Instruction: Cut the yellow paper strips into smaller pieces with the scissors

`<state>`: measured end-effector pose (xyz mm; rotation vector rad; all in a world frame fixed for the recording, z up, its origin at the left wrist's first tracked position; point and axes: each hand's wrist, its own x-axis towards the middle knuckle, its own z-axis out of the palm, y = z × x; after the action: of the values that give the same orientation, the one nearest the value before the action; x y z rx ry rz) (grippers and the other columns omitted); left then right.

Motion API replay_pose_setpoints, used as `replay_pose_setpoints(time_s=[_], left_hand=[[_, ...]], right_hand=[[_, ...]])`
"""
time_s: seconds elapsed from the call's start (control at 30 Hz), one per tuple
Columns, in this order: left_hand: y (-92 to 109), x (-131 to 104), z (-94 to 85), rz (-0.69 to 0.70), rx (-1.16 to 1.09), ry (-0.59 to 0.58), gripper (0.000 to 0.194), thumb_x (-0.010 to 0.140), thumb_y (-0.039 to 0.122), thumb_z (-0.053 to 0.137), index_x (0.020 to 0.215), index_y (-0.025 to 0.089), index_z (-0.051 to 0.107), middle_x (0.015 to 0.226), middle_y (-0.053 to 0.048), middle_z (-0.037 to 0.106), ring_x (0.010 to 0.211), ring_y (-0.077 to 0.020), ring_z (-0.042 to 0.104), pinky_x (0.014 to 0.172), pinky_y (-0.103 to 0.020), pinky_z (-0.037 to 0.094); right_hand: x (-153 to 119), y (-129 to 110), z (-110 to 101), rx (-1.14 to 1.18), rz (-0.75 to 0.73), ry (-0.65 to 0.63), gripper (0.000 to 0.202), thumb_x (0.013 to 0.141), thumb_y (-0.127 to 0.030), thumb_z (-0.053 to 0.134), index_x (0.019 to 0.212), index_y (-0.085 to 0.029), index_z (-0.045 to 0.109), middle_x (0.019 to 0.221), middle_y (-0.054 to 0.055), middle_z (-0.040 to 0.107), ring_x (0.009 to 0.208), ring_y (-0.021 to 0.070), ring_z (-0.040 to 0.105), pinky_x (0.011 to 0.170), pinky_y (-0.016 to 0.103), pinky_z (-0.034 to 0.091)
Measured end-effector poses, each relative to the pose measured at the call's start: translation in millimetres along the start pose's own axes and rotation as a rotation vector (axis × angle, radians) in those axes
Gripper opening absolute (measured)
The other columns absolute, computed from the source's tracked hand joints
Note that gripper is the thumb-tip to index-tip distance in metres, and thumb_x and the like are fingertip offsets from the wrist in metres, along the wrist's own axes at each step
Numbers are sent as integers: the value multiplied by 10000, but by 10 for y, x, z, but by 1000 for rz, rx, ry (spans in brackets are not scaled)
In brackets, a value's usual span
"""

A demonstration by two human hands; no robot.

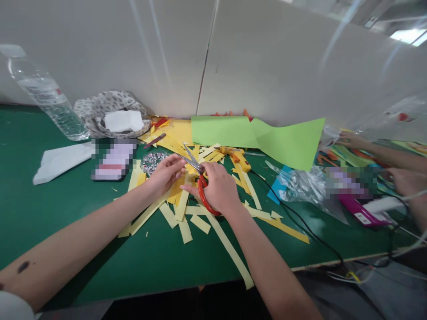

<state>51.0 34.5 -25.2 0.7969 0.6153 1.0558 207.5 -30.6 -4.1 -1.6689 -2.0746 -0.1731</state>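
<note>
My right hand [218, 184] grips a pair of scissors [192, 162] by the red handles, with the blades spread apart and pointing away to the upper left. Close beside the blades, my left hand [168, 172] is closed in a pinch; whatever lies between its fingertips is too small to make out. Pale yellow paper strips [200, 223] are scattered beneath and around both hands. A yellow glue gun [238, 158] lies just beyond my right hand. Behind my left hand sits a round clear container of small dark and light bits [152, 162].
Light green paper [287, 140] leans against the wall. At left are a phone [115, 162], a white tissue [63, 161], a patterned cloth bag [111, 104] and a water bottle [50, 95]. A black cable [302, 218] crosses the right side, near another person's hands [408, 182].
</note>
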Motion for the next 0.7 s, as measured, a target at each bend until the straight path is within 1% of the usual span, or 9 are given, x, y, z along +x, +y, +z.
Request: replay_pose_setpoints(time_s=[0.2, 0.37, 0.5, 0.7], left_hand=[[19, -17, 44, 5, -31, 57, 155, 669, 88, 700, 735, 161, 581, 643, 24, 621, 592, -68, 602, 597, -148, 507], [8, 0, 17, 20, -35, 9, 120, 700, 99, 680, 761, 157, 595, 685, 7, 653, 646, -84, 633, 642, -160, 518], [-17, 21, -26, 26, -48, -37, 144, 689, 118, 702, 782, 157, 599, 725, 4, 668, 686, -91, 644, 663, -166, 523], [-34, 26, -39, 21, -26, -47, 149, 680, 93, 704, 773, 163, 610, 737, -2, 681, 716, -90, 644, 701, -174, 522]], right_hand=[[-7, -3, -15, -44, 1, -17, 527, 734, -670, 477, 968, -198, 498, 882, 66, 557, 810, 201, 505, 589, 268, 330], [-4, 24, -1, -69, 1, -19, 534, 738, -684, 454, 961, -201, 492, 873, 68, 556, 810, 204, 502, 588, 267, 314], [3, 39, 8, -82, 0, -14, 535, 737, -686, 452, 960, -202, 489, 865, 68, 553, 807, 204, 498, 584, 267, 301], [7, 41, 22, -70, -1, 6, 521, 737, -678, 462, 945, -202, 497, 856, 62, 553, 804, 199, 502, 576, 263, 297]])
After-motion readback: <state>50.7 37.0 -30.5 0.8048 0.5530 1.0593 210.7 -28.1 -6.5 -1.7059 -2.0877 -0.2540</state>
